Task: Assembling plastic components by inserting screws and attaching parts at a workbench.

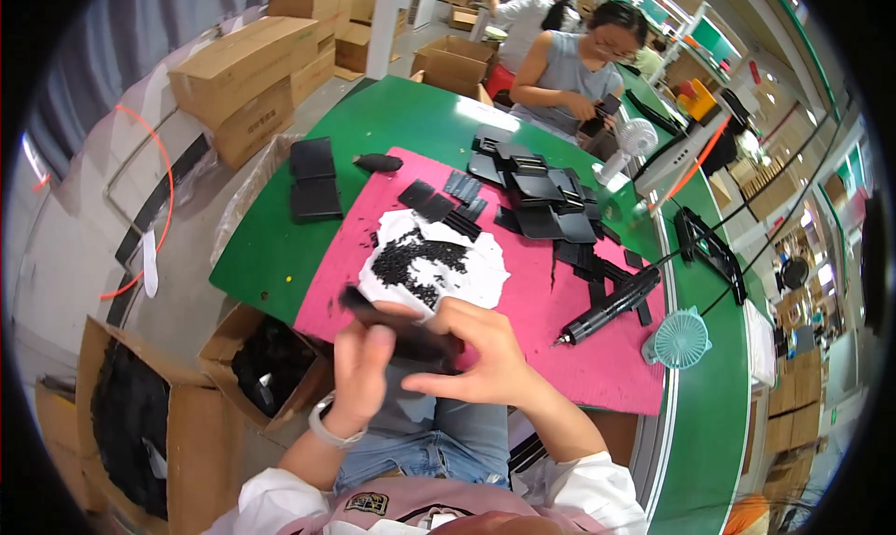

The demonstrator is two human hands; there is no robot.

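A dark, flat black plastic piece (pixel 418 337), smeared by motion, is held up between my two hands above the front edge of the pink mat. Its left end is gripped by my left hand (pixel 359 372), which has a pale band at the wrist. On the other end, the fingers and thumb of my right hand (pixel 485 353) curl around the piece. Just beyond them, many tiny black parts (pixel 401 260) are spread on a white cloth (pixel 485 269). A black electric screwdriver (pixel 611 306) lies on the mat to the right.
The pink mat (pixel 560 376) covers part of the green table (pixel 271 255). Black folding pieces (pixel 537 194) are piled at its far side. Two small fans, a white one (pixel 637 138) and a teal one (pixel 681 337), stand at right. Open cartons (pixel 201 442) flank me; a co-worker (pixel 579 73) sits opposite.
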